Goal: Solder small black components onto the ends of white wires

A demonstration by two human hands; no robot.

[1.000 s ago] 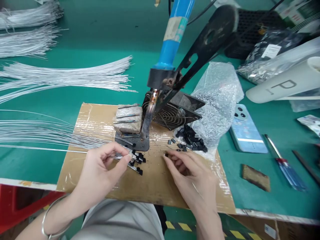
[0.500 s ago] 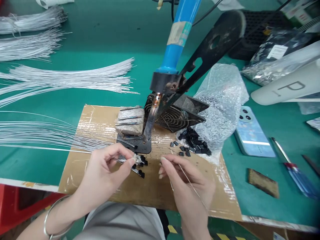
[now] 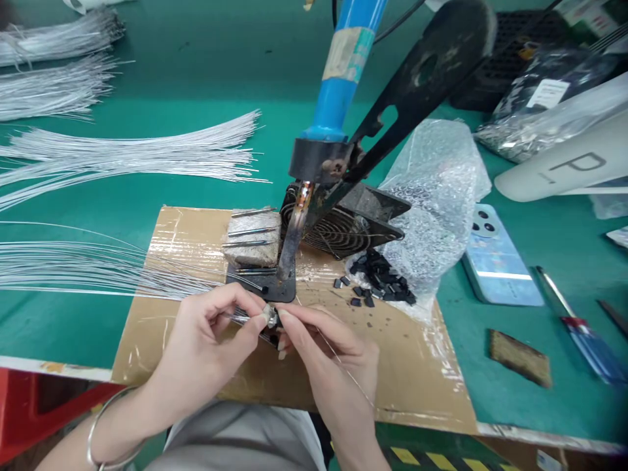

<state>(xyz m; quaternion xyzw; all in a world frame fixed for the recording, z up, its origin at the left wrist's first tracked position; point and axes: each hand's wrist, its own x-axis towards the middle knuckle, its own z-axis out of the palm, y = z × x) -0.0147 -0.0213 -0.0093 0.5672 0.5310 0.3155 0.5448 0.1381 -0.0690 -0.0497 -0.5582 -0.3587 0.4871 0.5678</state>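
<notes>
My left hand (image 3: 216, 343) is closed, thumb and forefinger pinching a small silvery metal connector (image 3: 271, 316) just below the soldering iron (image 3: 336, 98). My right hand (image 3: 328, 366) has come up against it, its fingertips pressed together at the connector's right side. A thin solder wire (image 3: 343, 367) runs through the right fingers and along the back of that hand. What the right fingertips pinch is partly hidden. Thin white cables (image 3: 108, 268) with black ends lie under and behind my left hand. The iron's bent tip stands on a dark metal base (image 3: 289, 288).
A cardboard sheet (image 3: 412, 392) covers the work area. Behind the iron lies a fan with a grille (image 3: 333, 232). Small black pieces (image 3: 385, 278) spill from a bubble-wrap bag (image 3: 432, 176). To the right are a phone (image 3: 503, 261), a brown sponge (image 3: 520, 358) and a screwdriver (image 3: 583, 333).
My right hand has moved left, from apart to touching the connector at my left fingertips. The left hand has stayed in place, still pinching the connector.
</notes>
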